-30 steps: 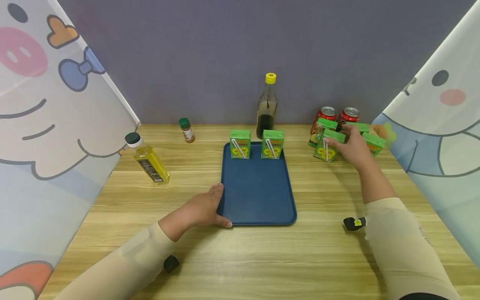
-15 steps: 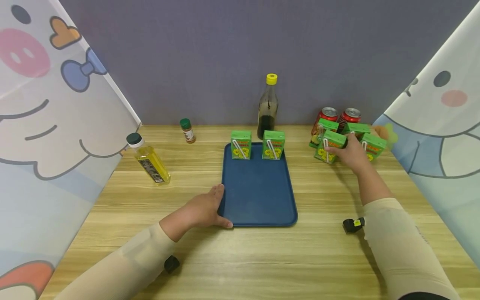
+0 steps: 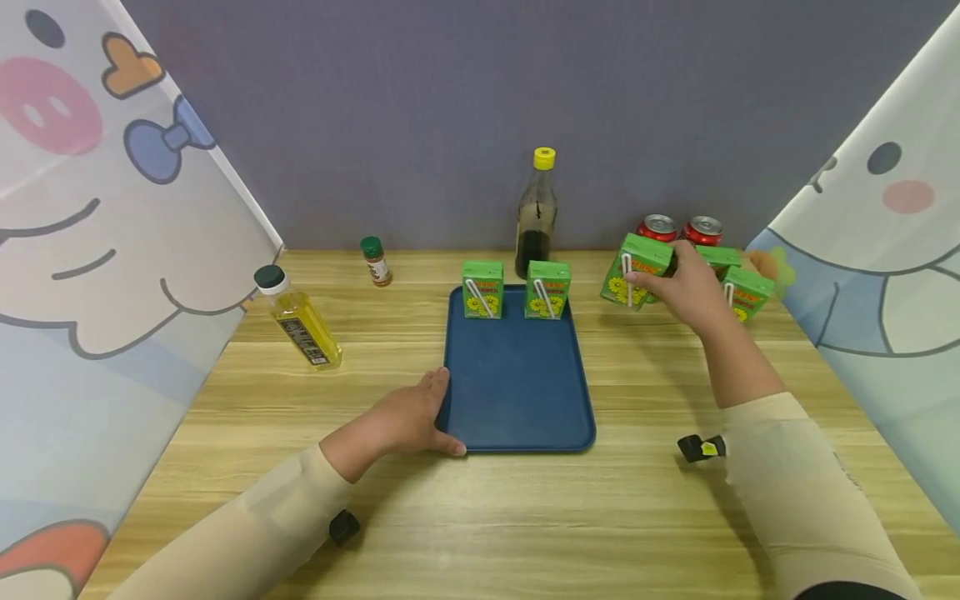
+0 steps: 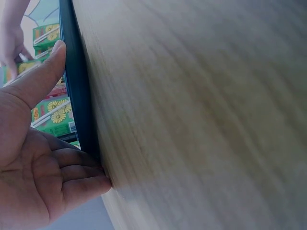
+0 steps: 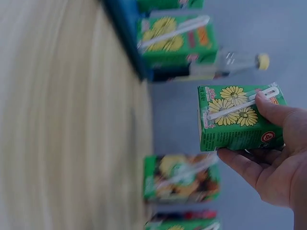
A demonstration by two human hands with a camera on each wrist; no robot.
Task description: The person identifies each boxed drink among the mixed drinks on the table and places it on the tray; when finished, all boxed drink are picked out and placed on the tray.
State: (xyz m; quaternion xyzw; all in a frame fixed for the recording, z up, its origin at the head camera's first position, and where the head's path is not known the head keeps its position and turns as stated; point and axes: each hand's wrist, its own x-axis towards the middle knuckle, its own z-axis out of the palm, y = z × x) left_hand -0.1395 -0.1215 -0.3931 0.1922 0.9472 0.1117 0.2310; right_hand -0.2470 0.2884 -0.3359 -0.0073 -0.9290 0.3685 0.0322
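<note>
The right hand (image 3: 693,287) pinches a green drink carton (image 3: 636,271) between thumb and fingers; in the right wrist view this carton (image 5: 242,115) hangs clear of the table, a straw on its front. A blue tray (image 3: 517,375) lies mid-table, with two green cartons (image 3: 482,290) (image 3: 547,290) upright side by side at its far end. At the tray's near left corner rests the left hand (image 3: 401,421), fingers and thumb spread along the edge. The left wrist view shows the left hand (image 4: 43,158) with fingertips and thumb against the tray's side (image 4: 79,86).
Behind the right hand stand two red cans (image 3: 660,227) (image 3: 703,229) and more green cartons (image 3: 746,292). A dark sauce bottle (image 3: 536,221) stands behind the tray. On the left are an oil bottle (image 3: 303,325) and a small green-capped jar (image 3: 377,262).
The right hand has lifted its carton off the table and moved it left and slightly up in the head view. The left hand and tray have stayed put.
</note>
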